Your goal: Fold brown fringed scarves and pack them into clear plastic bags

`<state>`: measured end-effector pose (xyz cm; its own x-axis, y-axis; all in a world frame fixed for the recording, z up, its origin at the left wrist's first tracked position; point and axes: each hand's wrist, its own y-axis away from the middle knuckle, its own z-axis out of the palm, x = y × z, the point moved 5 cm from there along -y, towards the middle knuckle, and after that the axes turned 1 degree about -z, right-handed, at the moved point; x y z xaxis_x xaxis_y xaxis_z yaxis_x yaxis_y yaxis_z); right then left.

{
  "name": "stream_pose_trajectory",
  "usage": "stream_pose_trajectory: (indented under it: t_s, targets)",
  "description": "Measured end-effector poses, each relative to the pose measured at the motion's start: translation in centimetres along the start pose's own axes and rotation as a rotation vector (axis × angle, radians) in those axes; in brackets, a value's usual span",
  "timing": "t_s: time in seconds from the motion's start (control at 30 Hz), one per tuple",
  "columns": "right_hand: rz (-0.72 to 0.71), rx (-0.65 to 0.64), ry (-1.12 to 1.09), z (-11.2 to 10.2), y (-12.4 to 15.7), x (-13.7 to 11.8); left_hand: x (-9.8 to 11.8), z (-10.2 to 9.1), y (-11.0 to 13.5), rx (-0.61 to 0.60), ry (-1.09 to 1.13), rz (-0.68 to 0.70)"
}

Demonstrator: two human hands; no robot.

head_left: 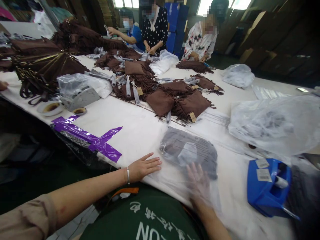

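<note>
In front of me a fringed bag in a clear plastic bag (202,150) lies flat on the white table, its contents looking dark through the film. My left hand (146,165) rests at the table's near edge, fingers stretched out, just left of the plastic bag and holding nothing. My right hand (198,178) is blurred and spread flat, with the fingers at the bag's near side. Loose clear film seems to lie over or around that hand; I cannot tell which.
Several brown fringed bags (192,105) are piled across the middle. A blue tape dispenser (267,186) stands at right, below a large clear plastic bundle (275,123). Purple tape (92,140) covers the left edge near small dishes (50,108). Three co-workers (155,26) stand or sit opposite.
</note>
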<state>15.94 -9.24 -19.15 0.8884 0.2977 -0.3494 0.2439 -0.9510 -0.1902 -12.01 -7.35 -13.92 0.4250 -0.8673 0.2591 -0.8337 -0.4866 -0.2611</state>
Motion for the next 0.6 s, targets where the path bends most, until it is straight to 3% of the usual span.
stream_pose_trajectory:
  t_s: [0.13, 0.2, 0.27, 0.37, 0.47, 0.6]
  targets:
    - [-0.133, -0.113, 0.121, -1.9, 8.5, -0.6, -1.1, 1.0, 0.0, -0.192, 0.132, 0.008]
    - [-0.206, -0.195, 0.066, -4.3, 10.3, -1.9, -1.4, 1.2, -0.4, -0.271, 0.206, 0.03]
    - [-0.22, -0.236, -0.078, -7.0, 9.5, -2.9, -1.6, 1.3, -1.1, -0.343, 0.258, 0.038]
    - [-0.189, -0.227, -0.228, -9.4, 5.4, -2.0, -1.8, 1.0, -1.9, -0.419, 0.319, 0.037]
    - [-0.228, -0.248, -0.178, -8.9, 2.7, 1.9, -2.0, -0.1, -2.0, -0.413, 0.39, 0.026]
    - [-0.274, -0.427, -0.139, -7.0, 3.7, 6.7, -2.7, -2.2, -1.0, -0.417, 0.453, 0.025]
